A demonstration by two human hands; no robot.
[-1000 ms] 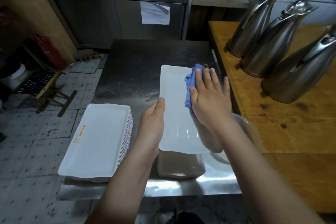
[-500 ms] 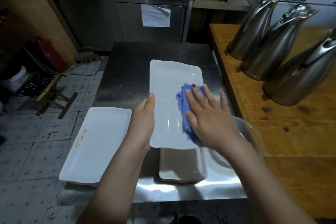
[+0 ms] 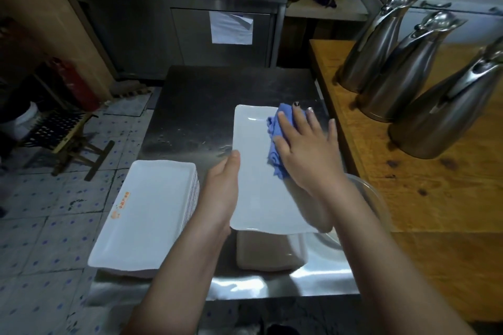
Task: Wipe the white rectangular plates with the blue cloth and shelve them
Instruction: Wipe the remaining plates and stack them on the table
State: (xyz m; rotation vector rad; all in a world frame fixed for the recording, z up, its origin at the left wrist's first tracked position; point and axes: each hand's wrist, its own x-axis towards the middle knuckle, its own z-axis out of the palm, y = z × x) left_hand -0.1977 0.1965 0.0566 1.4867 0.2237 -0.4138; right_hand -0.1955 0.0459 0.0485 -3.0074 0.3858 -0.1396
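You are holding a white plate (image 3: 255, 185) over the steel worktop (image 3: 201, 106), its long side running away from you. Its near end is hanging above a second pile of plates (image 3: 269, 253) that is sitting at the worktop's front edge. Whether its far end is touching the steel, I cannot tell.

Your left hand (image 3: 221, 190) is gripping the plate's left long edge. The thumb is lying along the rim on top, and the other fingers are going underneath, where I cannot tell how they are lying.

Your right hand (image 3: 307, 152) is pressing the blue cloth (image 3: 273, 144) down onto the far right part of the plate. Its fingers (image 3: 299, 117) are stretching out straight and slightly spread over the bunched cloth, and the little finger is reaching past the plate's right edge. The cloth is showing to the left of your palm and just beyond your fingertips.

To your left, a stack of white plates (image 3: 147, 212) is resting on the near left corner of the worktop, with an orange mark showing on the top plate's left rim. A clear bowl (image 3: 367, 196) is sitting just beside your right forearm, between the held plate and the wooden worktop (image 3: 408, 185). Three steel jugs (image 3: 402, 73) are standing in a row on that wooden worktop, well apart from your hands.
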